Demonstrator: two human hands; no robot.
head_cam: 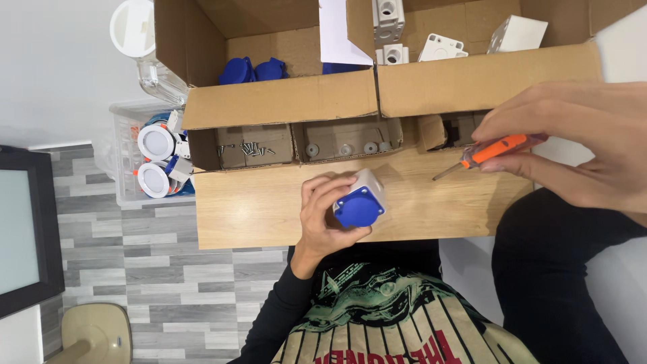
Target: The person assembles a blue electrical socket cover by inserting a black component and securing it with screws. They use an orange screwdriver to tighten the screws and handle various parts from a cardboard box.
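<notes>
My left hand (pixel 323 219) grips a white socket box with a round blue cap (pixel 360 200), holding it just above the wooden table top (pixel 256 209). My right hand (pixel 579 138), close to the camera at the right, holds an orange-handled screwdriver (pixel 492 150). Its metal tip points left toward the socket box, about a hand's width away from it.
Open cardboard boxes (pixel 283 101) stand along the table's far side, holding screws (pixel 248 148), grey parts, blue caps (pixel 253 69) and white junction boxes (pixel 441 47). A clear bin of round white lamps (pixel 156 158) sits at the left. A dark-framed panel (pixel 23 229) stands on the grey floor.
</notes>
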